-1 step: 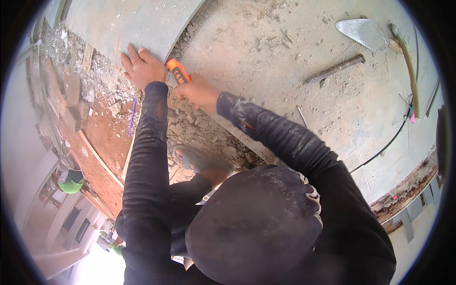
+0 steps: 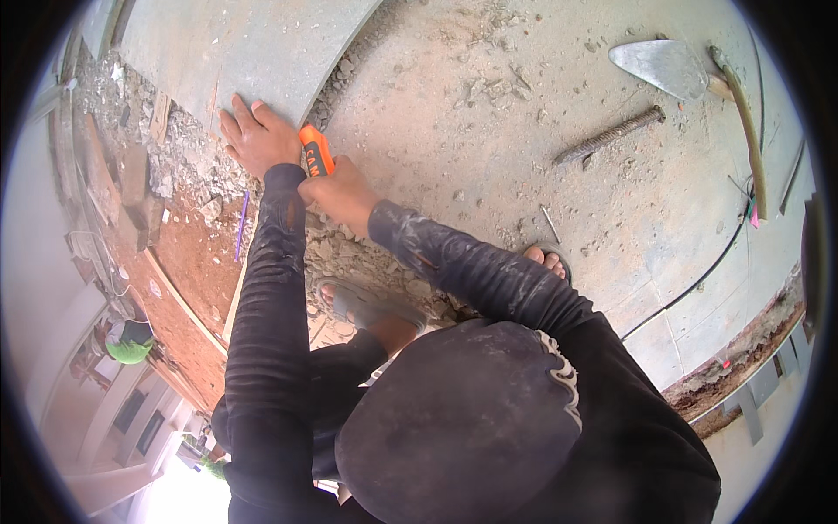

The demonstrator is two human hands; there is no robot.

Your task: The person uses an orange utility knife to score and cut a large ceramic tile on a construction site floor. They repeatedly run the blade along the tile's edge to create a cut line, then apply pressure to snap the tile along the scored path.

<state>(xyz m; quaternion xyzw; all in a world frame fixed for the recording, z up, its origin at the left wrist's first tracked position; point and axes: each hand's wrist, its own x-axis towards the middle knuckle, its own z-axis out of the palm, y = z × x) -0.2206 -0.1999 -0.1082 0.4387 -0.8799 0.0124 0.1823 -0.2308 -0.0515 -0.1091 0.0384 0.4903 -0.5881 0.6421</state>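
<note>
My left hand [image 2: 259, 140] lies with its fingers spread on the near corner of a large, flat grey board [image 2: 244, 52], pressing down beside broken rubble. My right hand [image 2: 342, 194] is wrapped round an orange-and-black tool handle [image 2: 316, 152], just right of my left wrist and close to the board's right edge. Whatever blade or working end the tool has is hidden, so its exact kind does not show. Under my forearms lie loose stone chips [image 2: 345, 249].
To the right, a trowel [image 2: 661, 66], a ribbed metal bar [image 2: 611, 134] and a wooden stick [image 2: 742, 131] lie on dusty concrete [image 2: 489, 148]. A black cable [image 2: 698, 284] curves beyond them. At left are wood strips [image 2: 185, 293], a purple stick [image 2: 242, 227] and red soil [image 2: 196, 244]. My sandalled feet show below.
My right hand and the tool have shifted left and toward me, nearer my left wrist. My left hand stays on the board, slightly lower in the picture. My right foot has come into view.
</note>
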